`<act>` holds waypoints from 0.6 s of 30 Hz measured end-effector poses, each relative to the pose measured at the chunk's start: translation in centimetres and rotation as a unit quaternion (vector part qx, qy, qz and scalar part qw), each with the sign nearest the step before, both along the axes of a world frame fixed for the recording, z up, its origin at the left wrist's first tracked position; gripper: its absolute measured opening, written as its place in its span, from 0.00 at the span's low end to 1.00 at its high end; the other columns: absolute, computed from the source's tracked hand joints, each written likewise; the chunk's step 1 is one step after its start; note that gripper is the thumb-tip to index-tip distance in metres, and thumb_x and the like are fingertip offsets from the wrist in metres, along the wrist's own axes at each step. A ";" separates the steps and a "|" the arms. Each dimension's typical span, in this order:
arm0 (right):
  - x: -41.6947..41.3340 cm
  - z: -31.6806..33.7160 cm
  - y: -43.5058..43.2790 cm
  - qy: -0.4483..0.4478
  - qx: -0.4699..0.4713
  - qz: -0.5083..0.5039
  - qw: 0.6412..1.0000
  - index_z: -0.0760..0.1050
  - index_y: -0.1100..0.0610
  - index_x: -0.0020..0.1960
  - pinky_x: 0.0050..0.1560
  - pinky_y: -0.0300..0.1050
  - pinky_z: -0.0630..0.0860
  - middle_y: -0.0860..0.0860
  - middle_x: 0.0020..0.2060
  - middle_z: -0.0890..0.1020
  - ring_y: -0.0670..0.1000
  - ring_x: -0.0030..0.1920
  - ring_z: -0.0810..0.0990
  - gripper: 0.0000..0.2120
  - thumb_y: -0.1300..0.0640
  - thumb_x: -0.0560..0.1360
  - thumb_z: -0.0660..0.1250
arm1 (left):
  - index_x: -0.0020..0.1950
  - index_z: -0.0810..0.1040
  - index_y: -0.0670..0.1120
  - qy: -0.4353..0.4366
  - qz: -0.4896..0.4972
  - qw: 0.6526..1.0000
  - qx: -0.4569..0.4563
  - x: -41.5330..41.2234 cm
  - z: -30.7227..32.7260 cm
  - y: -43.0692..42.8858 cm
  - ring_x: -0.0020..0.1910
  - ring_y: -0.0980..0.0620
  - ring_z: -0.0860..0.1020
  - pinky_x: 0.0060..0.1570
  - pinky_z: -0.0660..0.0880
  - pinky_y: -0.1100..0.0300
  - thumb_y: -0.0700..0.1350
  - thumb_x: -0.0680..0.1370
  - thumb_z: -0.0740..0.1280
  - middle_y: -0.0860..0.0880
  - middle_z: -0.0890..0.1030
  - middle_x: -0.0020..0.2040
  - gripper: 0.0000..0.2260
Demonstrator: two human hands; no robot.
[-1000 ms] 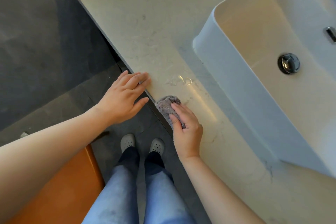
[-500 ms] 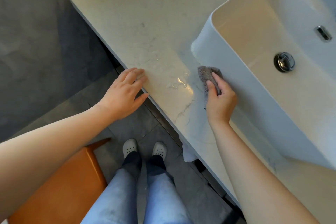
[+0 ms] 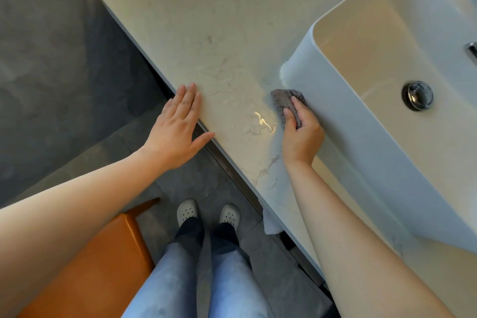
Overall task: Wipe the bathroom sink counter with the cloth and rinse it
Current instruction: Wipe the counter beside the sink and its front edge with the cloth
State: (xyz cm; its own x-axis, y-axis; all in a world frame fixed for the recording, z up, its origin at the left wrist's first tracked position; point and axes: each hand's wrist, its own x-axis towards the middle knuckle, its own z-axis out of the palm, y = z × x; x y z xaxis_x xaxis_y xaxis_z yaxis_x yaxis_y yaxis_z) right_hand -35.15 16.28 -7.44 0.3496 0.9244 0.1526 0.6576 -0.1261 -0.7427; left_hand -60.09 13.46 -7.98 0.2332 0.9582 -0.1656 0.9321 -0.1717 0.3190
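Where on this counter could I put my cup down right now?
The widest bare stretch of counter runs from its far corner to the left hand and across to the sink wall. Crowded near the front edge: the right hand presses the cloth beside the sink, with wet streaks between the hands.

— What colour is the counter point(image 3: 206, 20)?
— Pale cream stone, with thin grey-brown veins, darkest towards its near edge.
— And the cloth point(image 3: 282, 100)?
— Plain grey. The sink point(image 3: 361, 142) on the right is white; its outer wall is shaded bluish, its bowl a warm cream. The drain plug point(image 3: 416, 95) is shiny silver.
— The floor point(image 3: 51, 59)?
— Dark grey tiles, faintly mottled. At the near left is an orange-brown stool point(image 3: 90, 266). The jeans point(image 3: 167, 279) are faded light blue, the socks point(image 3: 189, 232) dark navy, the clogs point(image 3: 187, 210) off-white, dotted with small holes.
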 end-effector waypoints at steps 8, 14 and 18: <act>-3.4 0.2 -5.6 0.036 -0.021 0.075 0.996 0.79 0.57 0.60 0.64 0.48 0.73 0.48 0.57 0.80 0.47 0.60 0.77 0.16 0.63 0.73 0.71 | 0.78 0.44 0.45 0.011 -0.031 0.999 0.016 -1.2 -0.6 0.3 0.76 0.49 0.40 0.74 0.43 0.51 0.66 0.76 0.45 0.47 0.43 0.78 0.36; -4.8 1.4 -9.5 0.083 -0.079 0.154 0.982 0.81 0.54 0.58 0.61 0.41 0.74 0.42 0.54 0.80 0.42 0.57 0.79 0.15 0.63 0.72 0.71 | 0.78 0.50 0.45 0.007 -0.044 0.999 0.023 -1.7 -0.5 0.7 0.77 0.48 0.44 0.74 0.46 0.50 0.63 0.77 0.46 0.46 0.48 0.78 0.34; -4.5 4.0 -9.7 0.262 -0.187 0.124 0.939 0.81 0.54 0.56 0.57 0.35 0.75 0.44 0.52 0.83 0.40 0.54 0.81 0.14 0.66 0.73 0.70 | 0.77 0.55 0.45 -0.007 -0.048 0.998 0.029 -2.1 -0.3 1.1 0.77 0.47 0.48 0.74 0.48 0.49 0.62 0.77 0.49 0.45 0.53 0.78 0.33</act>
State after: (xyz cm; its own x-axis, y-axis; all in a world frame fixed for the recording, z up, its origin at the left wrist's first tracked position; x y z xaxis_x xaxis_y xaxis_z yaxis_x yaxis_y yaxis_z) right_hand -39.69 6.62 -3.45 0.0532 0.9421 -0.3311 0.2578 -0.3333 -0.9069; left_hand -62.18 14.51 -8.29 0.3263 0.9393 -0.1058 0.9060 -0.2788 0.3183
